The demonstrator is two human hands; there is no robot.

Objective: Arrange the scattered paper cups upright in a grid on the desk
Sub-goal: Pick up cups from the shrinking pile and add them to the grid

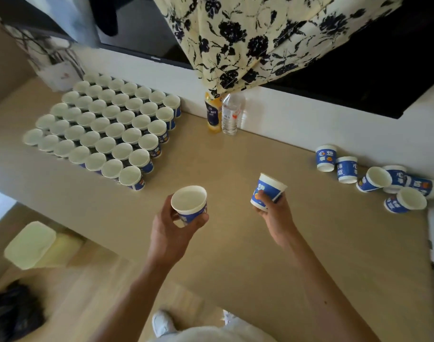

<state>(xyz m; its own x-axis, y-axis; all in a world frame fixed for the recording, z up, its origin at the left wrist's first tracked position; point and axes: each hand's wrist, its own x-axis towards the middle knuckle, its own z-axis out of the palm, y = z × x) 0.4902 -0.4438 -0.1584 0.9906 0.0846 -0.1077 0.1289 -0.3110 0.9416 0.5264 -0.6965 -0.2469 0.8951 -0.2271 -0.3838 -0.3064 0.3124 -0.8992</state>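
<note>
Our left grip is curled round an upright cup, fingers and thumb wrapping its lower wall so the open mouth faces up, ready to go down without turning. Our right grip wraps a second cup near its base. This one is tilted, mouth leaning away to the right, so we judge it needs righting before it lands. Both cups hang above bare desk, apart from each other and touching nothing else. To the left stands the grid, rows of upright cups packed rim to rim. Its near corner cup is the closest to our left grip, and the next places seem to lie along that right-hand side. The grid's near row sits close to the desk's front edge, so little room is left there, and a nudge could tip a cup off. To the far right, against the wall, the scattered cups wait, several lying on their sides. Two bottles stand at the back wall, clear of the wide open stretch between pile and grid.
</note>
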